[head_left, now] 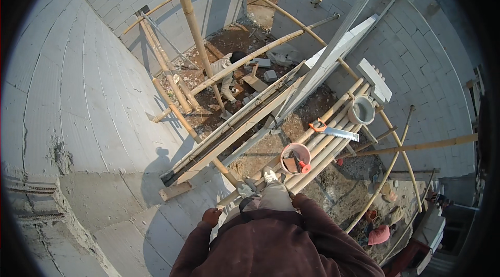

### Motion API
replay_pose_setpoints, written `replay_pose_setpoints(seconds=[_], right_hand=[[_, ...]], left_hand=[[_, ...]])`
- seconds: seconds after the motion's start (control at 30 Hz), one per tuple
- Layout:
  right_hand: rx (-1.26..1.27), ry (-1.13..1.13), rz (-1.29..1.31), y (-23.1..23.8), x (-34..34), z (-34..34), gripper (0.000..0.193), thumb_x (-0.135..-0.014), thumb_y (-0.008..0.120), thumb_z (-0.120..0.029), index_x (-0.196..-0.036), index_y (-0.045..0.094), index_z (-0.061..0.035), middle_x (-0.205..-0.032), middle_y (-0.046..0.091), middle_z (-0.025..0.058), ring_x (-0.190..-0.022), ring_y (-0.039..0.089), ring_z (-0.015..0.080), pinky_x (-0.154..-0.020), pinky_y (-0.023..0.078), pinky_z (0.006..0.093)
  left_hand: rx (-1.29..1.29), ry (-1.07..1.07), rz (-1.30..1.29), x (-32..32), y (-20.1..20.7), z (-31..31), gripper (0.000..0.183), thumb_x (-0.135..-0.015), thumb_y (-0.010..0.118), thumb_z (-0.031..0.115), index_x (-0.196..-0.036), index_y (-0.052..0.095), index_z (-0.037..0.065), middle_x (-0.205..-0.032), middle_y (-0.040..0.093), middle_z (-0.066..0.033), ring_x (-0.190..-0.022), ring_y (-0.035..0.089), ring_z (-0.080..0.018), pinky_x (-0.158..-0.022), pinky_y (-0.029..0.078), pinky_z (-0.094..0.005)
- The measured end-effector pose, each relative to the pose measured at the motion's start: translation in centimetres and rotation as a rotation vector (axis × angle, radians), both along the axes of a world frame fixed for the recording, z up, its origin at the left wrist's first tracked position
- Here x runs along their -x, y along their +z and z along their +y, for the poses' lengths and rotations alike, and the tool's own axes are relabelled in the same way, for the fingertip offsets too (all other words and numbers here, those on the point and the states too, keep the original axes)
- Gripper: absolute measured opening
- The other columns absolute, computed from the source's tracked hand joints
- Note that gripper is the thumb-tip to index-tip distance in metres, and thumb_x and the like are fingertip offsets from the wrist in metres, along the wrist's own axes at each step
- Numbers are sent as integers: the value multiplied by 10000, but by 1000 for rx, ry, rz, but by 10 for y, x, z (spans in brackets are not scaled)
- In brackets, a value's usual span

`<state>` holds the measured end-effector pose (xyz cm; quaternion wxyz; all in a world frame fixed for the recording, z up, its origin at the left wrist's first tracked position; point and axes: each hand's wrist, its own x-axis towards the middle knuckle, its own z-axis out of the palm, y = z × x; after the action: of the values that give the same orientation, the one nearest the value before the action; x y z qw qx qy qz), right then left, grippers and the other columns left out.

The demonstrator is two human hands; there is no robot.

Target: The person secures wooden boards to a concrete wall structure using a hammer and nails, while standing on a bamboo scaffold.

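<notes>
My left hand (212, 216) hangs beside my left thigh, near a bamboo pole (227, 200); its fingers are too small to read. Beside my right hip, my right hand (299, 200) is partly covered by the sleeve, close to the bamboo poles of the platform (319, 154). No tool shows in either hand. Ahead of my feet, a pinkish bucket (286, 151) holds a red-handled tool (304, 166) and other items. Farther along the poles lie a handsaw (338, 131) with an orange handle and a grey bucket (361, 111).
Light blocks (374, 81) sit at the platform's far end. A long timber-edged beam (234, 133) crosses ahead. Bamboo scaffolding (197, 32) stands between block walls (99, 79). A person (225, 71) bends on the rubble-strewn ground below; someone in pink (379, 234) is at lower right.
</notes>
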<state>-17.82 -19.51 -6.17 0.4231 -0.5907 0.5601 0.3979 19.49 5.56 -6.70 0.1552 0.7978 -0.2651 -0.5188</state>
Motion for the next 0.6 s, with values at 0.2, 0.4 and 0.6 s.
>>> replay_pose_setpoints(seconds=[0.2,0.4,0.6], right_hand=[[47,101,14,-9,9,0,346,-881,648,-264,-1082,690,15,-959,726,174,-732,734,238,-684,591,373],[54,158,-12,1,-9,-1,316,-873,644,-255,-1039,710,6,-925,734,162,-740,738,221,-724,592,365],[5,174,7,-16,3,-3,352,-889,614,-229,-1161,659,-10,-976,724,156,-726,736,216,-687,601,360]], left_hand=[[-35,-50,-5,2,-7,12,560,-876,624,442,-1147,665,-46,-1148,672,-246,-1105,635,-362,-954,481,-413],[-23,-51,-43,-5,-6,14,561,-879,614,443,-1144,666,-49,-1144,675,-241,-1111,632,-365,-965,476,-411],[32,-75,-34,-4,-4,-6,570,-879,617,446,-1153,661,-53,-1148,670,-256,-1114,633,-362,-964,476,-406]])
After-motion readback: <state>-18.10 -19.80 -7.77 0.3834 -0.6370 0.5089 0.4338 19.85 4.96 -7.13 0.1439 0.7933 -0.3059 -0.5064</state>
